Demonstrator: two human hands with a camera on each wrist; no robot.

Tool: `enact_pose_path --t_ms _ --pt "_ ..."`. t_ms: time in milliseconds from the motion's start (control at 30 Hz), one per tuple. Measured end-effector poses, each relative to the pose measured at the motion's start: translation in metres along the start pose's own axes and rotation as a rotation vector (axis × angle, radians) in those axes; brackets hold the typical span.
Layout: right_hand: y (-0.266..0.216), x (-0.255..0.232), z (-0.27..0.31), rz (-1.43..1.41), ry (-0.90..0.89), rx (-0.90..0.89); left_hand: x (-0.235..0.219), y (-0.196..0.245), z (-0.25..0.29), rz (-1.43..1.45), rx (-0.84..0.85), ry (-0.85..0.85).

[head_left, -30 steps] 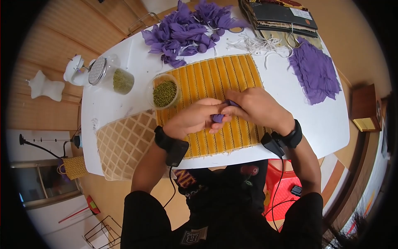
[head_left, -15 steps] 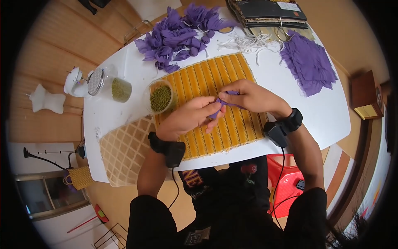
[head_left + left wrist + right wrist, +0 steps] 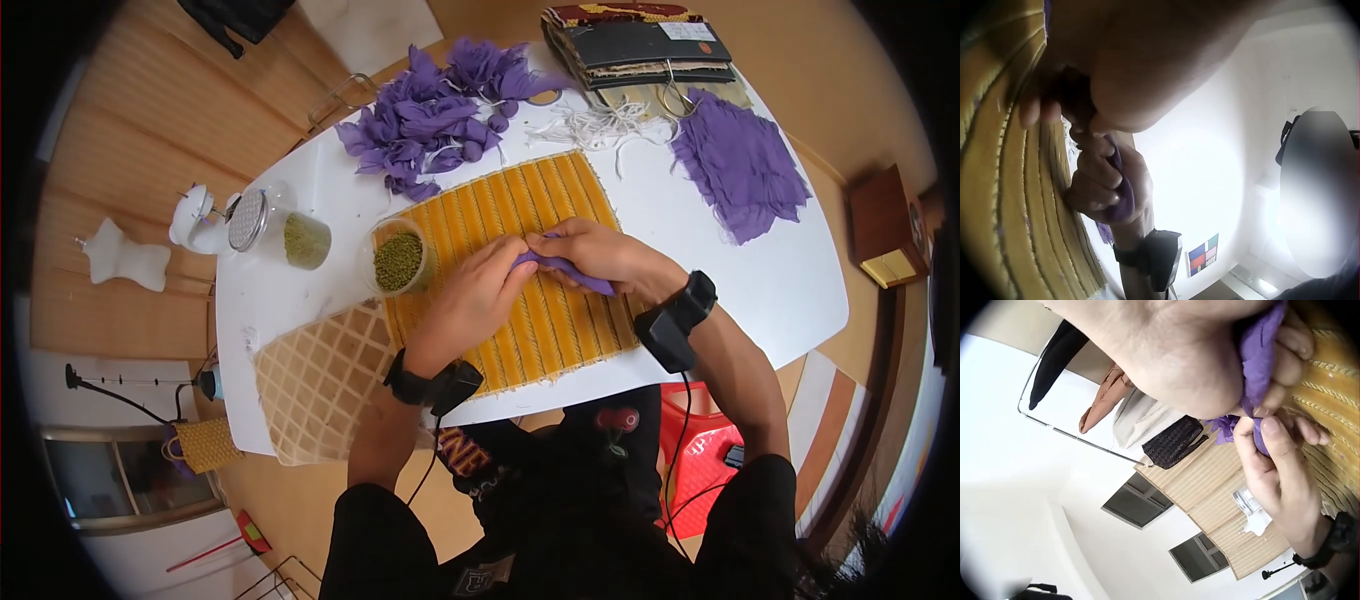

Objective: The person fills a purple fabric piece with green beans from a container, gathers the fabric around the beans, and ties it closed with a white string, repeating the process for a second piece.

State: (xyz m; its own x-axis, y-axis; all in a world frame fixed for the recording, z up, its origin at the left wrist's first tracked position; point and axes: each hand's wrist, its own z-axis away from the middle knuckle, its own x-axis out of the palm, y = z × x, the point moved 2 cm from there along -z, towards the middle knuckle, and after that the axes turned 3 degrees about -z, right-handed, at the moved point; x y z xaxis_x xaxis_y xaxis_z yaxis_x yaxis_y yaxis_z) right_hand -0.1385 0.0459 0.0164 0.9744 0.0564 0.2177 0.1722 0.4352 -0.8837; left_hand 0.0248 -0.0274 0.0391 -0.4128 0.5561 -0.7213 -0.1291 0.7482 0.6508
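Note:
Over the yellow striped cloth (image 3: pixel 520 205), both hands hold one piece of purple fabric (image 3: pixel 580 274), gathered into a narrow twist. My left hand (image 3: pixel 470 305) pinches one end between thumb and forefinger, as the right wrist view shows, with a small purple bulge (image 3: pixel 1261 440) there. My right hand (image 3: pixel 605 255) grips the longer part, its fingers curled round it. A loose tail of the fabric (image 3: pixel 1125 200) hangs out along that palm in the left wrist view. A fine pale thread (image 3: pixel 1257 414) shows at the narrow neck between the hands.
Left of the hands stands a clear tub of green beans (image 3: pixel 398 262), with a lidded jar (image 3: pixel 305 240) behind it. A purple fabric heap (image 3: pixel 430 125), white strings (image 3: pixel 610 125), a flat purple stack (image 3: pixel 742 165) and a dark swatch book (image 3: pixel 640 55) lie farther back. Lattice-patterned cloth (image 3: pixel 325 375) overhangs the near edge.
The left hand has turned back-up and its fingers now cover the end of the fabric. More of the purple twist shows below the right hand. The head view has shifted slightly.

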Motion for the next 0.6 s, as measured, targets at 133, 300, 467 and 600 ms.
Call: enact_pose_path --t_ms 133,300,467,600 --pt "-0.02 0.005 0.013 0.524 0.308 -0.355 -0.002 -0.022 0.0 0.253 -0.433 -0.23" --pt "-0.044 0.015 0.033 0.892 0.398 -1.002 0.002 -0.03 0.002 1.316 -0.624 -0.22" --pt "-0.027 0.025 0.027 1.084 0.194 -0.907 0.001 -0.027 0.004 1.399 -0.721 -0.344" --pt "-0.033 0.03 0.03 1.02 0.147 -0.872 0.004 -0.028 0.005 1.425 -0.679 -0.365"
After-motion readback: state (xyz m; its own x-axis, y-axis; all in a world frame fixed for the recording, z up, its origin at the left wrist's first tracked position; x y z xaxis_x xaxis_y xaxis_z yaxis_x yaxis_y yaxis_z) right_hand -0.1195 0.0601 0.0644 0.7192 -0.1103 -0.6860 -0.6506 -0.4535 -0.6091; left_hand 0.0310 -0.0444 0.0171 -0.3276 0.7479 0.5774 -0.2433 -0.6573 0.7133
